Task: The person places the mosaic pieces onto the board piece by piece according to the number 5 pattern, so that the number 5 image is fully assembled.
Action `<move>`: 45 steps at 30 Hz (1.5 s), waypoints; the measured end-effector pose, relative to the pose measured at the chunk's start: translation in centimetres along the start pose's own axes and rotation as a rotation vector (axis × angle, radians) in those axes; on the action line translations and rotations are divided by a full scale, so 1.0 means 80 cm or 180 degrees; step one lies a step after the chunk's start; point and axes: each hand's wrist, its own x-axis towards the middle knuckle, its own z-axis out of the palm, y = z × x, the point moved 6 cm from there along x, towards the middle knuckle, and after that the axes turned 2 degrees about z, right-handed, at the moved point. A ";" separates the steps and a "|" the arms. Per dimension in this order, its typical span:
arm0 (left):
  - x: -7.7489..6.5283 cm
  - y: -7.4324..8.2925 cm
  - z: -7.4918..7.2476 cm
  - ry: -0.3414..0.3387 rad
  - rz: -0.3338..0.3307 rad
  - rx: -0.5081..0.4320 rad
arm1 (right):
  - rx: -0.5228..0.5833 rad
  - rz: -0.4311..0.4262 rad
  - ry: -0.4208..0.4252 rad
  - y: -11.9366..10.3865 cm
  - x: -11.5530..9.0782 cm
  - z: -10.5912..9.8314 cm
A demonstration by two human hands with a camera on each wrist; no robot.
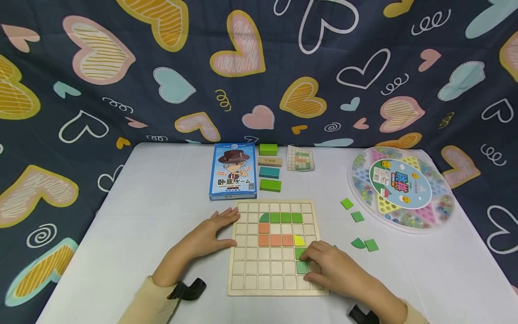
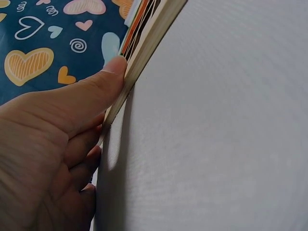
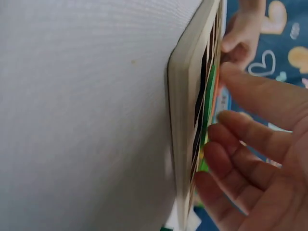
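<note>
A wooden grid board (image 1: 245,268) lies on the table with coloured tiles in its cells. Against its left edge rests my left hand (image 1: 210,230), thumb and fingertips touching the rim. My right hand (image 1: 333,265) is over the board's right side, fingers slightly bent. Its fingertips are right at a green tile (image 1: 299,253), partly covered, below a yellow tile (image 1: 299,240). A darker green tile (image 1: 302,267) sits one cell lower, near the thumb. Orange tiles (image 1: 275,240) form a row to the left, and green tiles (image 1: 286,218) line an upper row.
Loose green tiles (image 1: 371,245) lie right of the board. Behind it stand a blue game box (image 1: 233,171), several small blocks (image 1: 270,173) and a printed pattern card (image 1: 300,159). A round Chinese checkers set (image 1: 400,189) occupies the back right, before a heart-patterned cloth (image 1: 259,90).
</note>
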 end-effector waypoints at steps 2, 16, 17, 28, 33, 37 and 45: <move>0.000 0.000 0.000 -0.0002 0.0005 -0.0006 | 0.0131 0.0075 0.0039 0.005 -0.003 -0.005; 0.000 0.003 -0.001 -0.0013 -0.0002 -0.0033 | 0.0352 0.0855 0.0570 0.073 -0.047 -0.048; 0.000 0.003 -0.001 -0.0014 0.0000 -0.0032 | 0.0354 0.0875 0.0584 0.076 -0.049 -0.049; -0.001 0.002 -0.002 -0.0015 0.0020 -0.0053 | 0.0681 0.0842 0.0205 0.088 -0.044 -0.031; -0.001 0.000 0.000 0.0011 0.0058 -0.0014 | 0.0709 0.0904 0.0133 0.086 -0.038 -0.026; -0.001 -0.001 0.000 0.0046 0.0099 0.0002 | 0.0591 0.0967 0.0100 0.085 -0.033 -0.024; -0.001 0.000 -0.001 0.0059 0.0117 -0.0004 | 0.0449 0.1074 0.0106 0.086 -0.031 -0.022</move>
